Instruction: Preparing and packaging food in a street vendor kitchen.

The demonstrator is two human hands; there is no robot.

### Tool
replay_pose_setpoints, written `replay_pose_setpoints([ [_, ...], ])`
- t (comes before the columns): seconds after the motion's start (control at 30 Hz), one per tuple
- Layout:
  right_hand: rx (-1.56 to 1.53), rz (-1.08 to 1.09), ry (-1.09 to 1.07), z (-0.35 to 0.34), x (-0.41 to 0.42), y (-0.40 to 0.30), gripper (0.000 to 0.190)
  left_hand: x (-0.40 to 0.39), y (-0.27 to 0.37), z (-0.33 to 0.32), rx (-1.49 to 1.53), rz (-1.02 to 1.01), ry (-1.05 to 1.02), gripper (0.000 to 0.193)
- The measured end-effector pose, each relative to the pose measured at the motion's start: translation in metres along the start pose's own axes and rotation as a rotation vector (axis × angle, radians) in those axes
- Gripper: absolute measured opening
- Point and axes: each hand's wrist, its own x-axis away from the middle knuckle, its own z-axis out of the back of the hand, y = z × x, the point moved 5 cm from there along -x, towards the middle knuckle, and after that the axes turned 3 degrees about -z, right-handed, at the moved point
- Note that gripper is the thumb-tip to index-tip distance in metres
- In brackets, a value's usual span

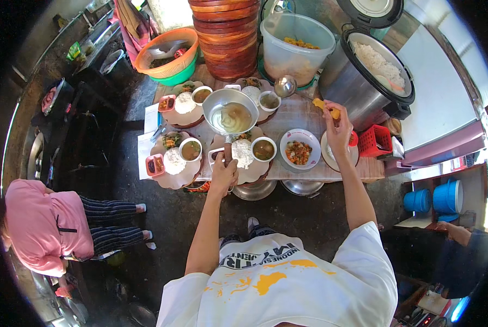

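My left hand grips the wooden handle of a metal saucepan, which holds a pale, clear liquid and hangs over the plates. My right hand is closed round the yellow handle of a metal ladle, whose bowl is to the saucepan's right. Around the saucepan stand several scalloped plates with white rice, greens and small cups of soup. A bowl of diced vegetables stands to the right, with another plate partly behind my right forearm.
At the table's back are an orange colander, stacked wooden plates, a plastic bucket and an uncovered rice cooker. A red basket stands at the right. Metal bowls sit below the front edge. One person is at left, another at right.
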Motion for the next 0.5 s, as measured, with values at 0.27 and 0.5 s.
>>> replay_pose_setpoints([
  [0.27, -0.019, -0.080, -0.051, 0.004, 0.013, -0.013, 0.014, 0.006, 0.001, -0.005, 0.023, 0.009, -0.051, 0.024],
  [0.5, 0.077, 0.158, -0.028, 0.024, 0.029, -0.050, 0.013, 0.009, -0.002, -0.003, 0.038, 0.012, -0.120, 0.026],
])
